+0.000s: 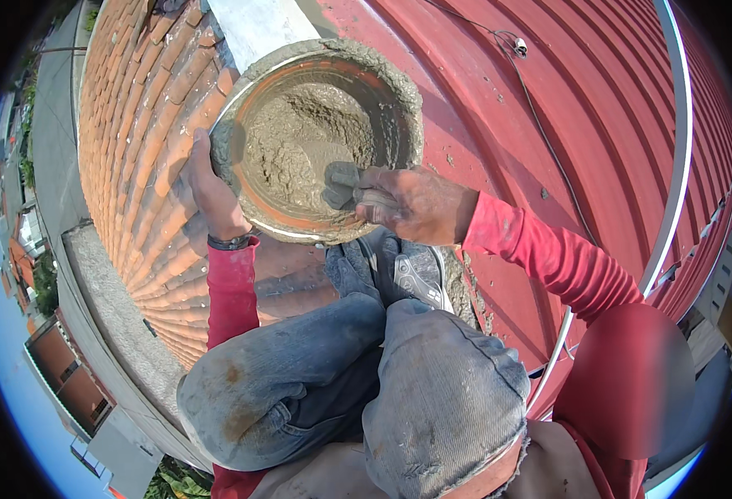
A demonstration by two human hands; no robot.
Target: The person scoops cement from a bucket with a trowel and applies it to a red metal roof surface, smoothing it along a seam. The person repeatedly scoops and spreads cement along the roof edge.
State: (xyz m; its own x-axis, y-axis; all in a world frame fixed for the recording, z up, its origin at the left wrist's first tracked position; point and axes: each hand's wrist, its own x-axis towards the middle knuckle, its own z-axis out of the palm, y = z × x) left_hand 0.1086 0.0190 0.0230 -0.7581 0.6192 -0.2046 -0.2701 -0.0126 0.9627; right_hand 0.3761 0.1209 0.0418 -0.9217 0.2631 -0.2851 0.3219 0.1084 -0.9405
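Observation:
A round bucket (399, 125) caked with dried cement, its inner wall orange, is in front of me with its mouth facing up. Wet grey mortar (278, 137) fills much of it. My left hand (216, 195) grips the bucket's left side, thumb near the rim, the other fingers mostly hidden behind it. Over the near right rim, my right hand (416, 200) is closed round the handle of a mortar-coated trowel (341, 183). The trowel's blade rests in the mortar and is hard to make out against it.
Orange clay roof tiles (154, 166) slope away on the left; red ribbed metal roofing (549, 108) spreads on the right. A thin cable (540, 116) crosses the metal. My bent knees and shoes (416, 279) are just below the bucket. Beyond the left roof edge lies a street (58, 150).

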